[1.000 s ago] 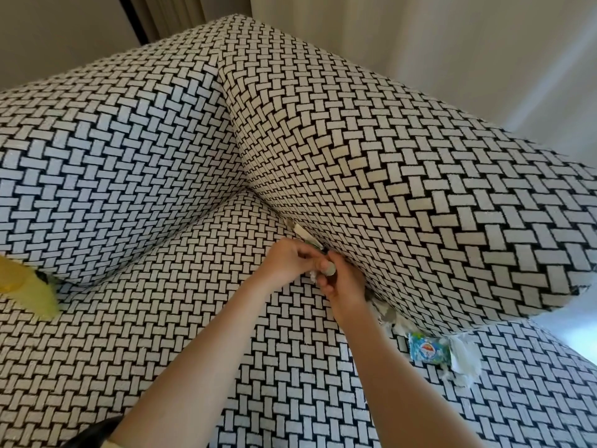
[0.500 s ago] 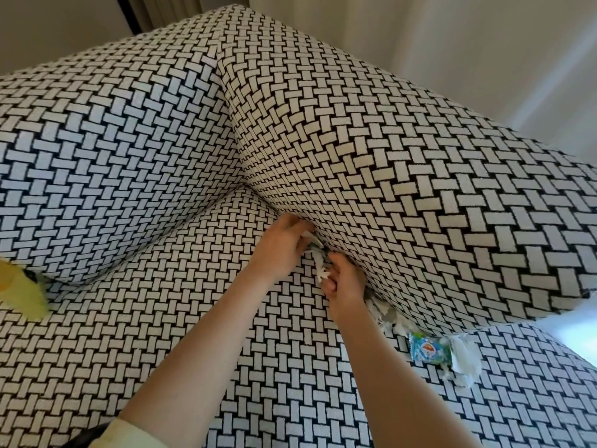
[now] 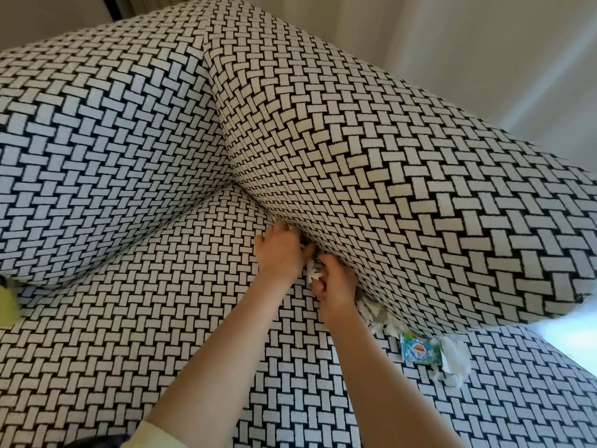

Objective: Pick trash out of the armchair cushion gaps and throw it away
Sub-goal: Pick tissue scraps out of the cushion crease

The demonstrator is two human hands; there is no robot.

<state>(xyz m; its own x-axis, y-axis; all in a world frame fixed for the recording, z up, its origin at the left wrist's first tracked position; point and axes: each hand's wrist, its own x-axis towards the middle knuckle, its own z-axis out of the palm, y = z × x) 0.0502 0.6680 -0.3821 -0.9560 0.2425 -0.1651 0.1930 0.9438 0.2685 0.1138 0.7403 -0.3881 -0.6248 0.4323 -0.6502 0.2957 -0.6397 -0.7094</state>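
Both bare forearms come in from the lower edge and converge near the middle. The left forearm [image 3: 219,347] runs toward 1 o'clock, with a pale yellow sleeve cuff [image 3: 158,435] at its 6 o'clock end. The left hand [image 3: 280,253] lies back upward, fingers reaching toward 12 o'clock, their tips hidden; its thumb points toward 3 o'clock. The right forearm [image 3: 381,370] runs toward 11 o'clock. The right hand [image 3: 336,283] sits just beside the left, at its 4 o'clock, fingers curled, pinching a crumpled white paper scrap [image 3: 312,272] between the two hands.
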